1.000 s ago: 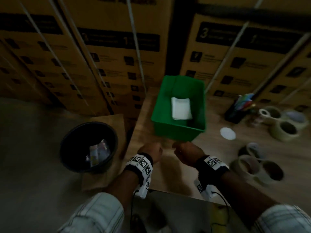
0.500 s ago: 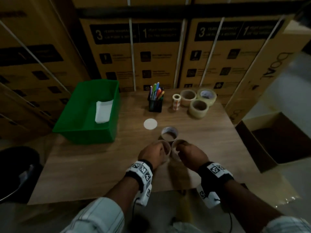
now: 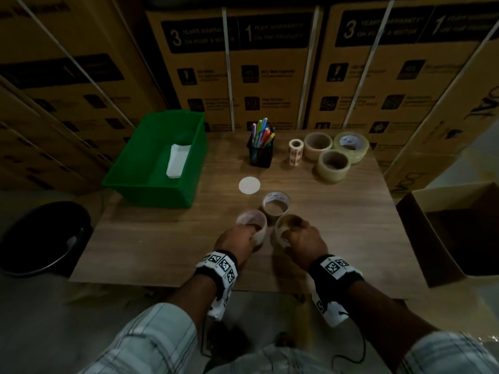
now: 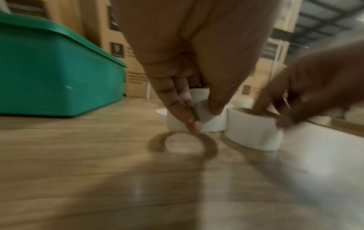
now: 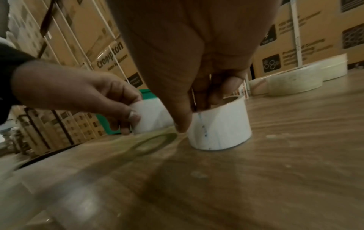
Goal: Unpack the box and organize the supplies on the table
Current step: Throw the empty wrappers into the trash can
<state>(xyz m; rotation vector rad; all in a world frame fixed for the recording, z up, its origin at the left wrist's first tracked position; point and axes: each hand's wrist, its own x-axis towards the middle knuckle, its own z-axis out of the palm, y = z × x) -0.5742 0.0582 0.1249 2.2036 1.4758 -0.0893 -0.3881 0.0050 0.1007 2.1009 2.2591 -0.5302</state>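
Two white tape rolls, side by side on the table (image 3: 337,238), cores vertical: left roll (image 3: 252,221) pinched at its near wall by the left hand (image 3: 237,242), right roll (image 3: 287,225) pinched by the right hand (image 3: 305,240), fingers inside the core. Third roll (image 3: 276,203) just beyond both, untouched. Likely destination, the tape group (image 3: 334,155), lies far-right, nearer the right hand.

Open box (image 3: 456,233) cut off at frame edge.
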